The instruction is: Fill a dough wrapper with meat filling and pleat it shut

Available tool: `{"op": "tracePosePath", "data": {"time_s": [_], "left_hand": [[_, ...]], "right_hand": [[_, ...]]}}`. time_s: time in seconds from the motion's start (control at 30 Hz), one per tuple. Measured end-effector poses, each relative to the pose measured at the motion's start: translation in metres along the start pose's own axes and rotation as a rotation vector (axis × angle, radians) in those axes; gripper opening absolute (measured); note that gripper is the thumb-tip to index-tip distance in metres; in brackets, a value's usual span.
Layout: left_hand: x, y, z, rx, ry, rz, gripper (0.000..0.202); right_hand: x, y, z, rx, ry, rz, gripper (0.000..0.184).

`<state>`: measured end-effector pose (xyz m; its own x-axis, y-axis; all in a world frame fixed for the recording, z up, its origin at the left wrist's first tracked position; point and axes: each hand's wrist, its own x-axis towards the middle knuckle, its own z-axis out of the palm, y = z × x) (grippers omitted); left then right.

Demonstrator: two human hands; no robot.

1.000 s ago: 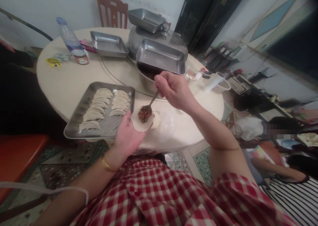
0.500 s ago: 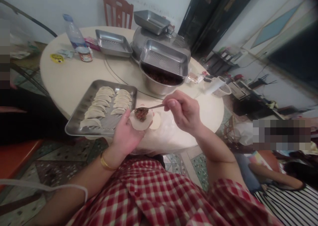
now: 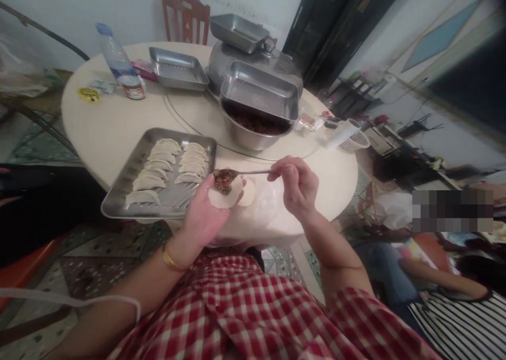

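Note:
My left hand (image 3: 205, 215) cradles a round dumpling wrapper (image 3: 226, 197) on its fingers, with a mound of dark minced filling (image 3: 223, 181) on the far part of it. The fingers of my right hand (image 3: 296, 183) are closed round the handle of a metal spoon (image 3: 255, 172), whose bowl rests at the filling. Another wrapper (image 3: 247, 193) lies on the table just right of my left hand. On the left, a metal tray (image 3: 114, 202) carries two rows of folded dumplings (image 3: 148, 182). Beyond my hands stands a steel bowl (image 3: 253, 140) of filling.
A baking pan (image 3: 259, 88) sits across the bowl's rim, before a large domed metal lid (image 3: 221, 59). Farther left are another pan (image 3: 177, 70), a jar (image 3: 133, 88) and a plastic bottle (image 3: 114, 54). A person in a striped top (image 3: 454, 318) is at right; dark clothing shows at left.
My right hand has shifted slightly right and down, and the spoon lies more level. The filling is spread a little more over the wrapper, which my left hand still holds.

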<state>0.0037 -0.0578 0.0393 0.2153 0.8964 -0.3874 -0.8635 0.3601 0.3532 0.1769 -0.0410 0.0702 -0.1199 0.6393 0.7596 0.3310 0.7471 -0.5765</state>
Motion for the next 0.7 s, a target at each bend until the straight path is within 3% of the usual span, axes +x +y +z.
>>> {"op": "tracePosePath", "data": {"time_s": [0.17, 0.4, 0.7], "left_hand": [[0.005, -0.003, -0.002, 0.006, 0.032, 0.002, 0.024], [0.007, -0.003, -0.004, 0.016, 0.023, -0.009, 0.029], [0.001, 0.000, 0.000, -0.016, 0.025, -0.042, 0.041]], "right_hand": [[-0.002, 0.001, 0.003, -0.008, 0.062, 0.056, 0.023], [0.000, 0.013, 0.007, 0.080, 0.193, 0.305, 0.035], [-0.003, 0.026, 0.015, 0.288, 0.197, 0.480, 0.035]]}}
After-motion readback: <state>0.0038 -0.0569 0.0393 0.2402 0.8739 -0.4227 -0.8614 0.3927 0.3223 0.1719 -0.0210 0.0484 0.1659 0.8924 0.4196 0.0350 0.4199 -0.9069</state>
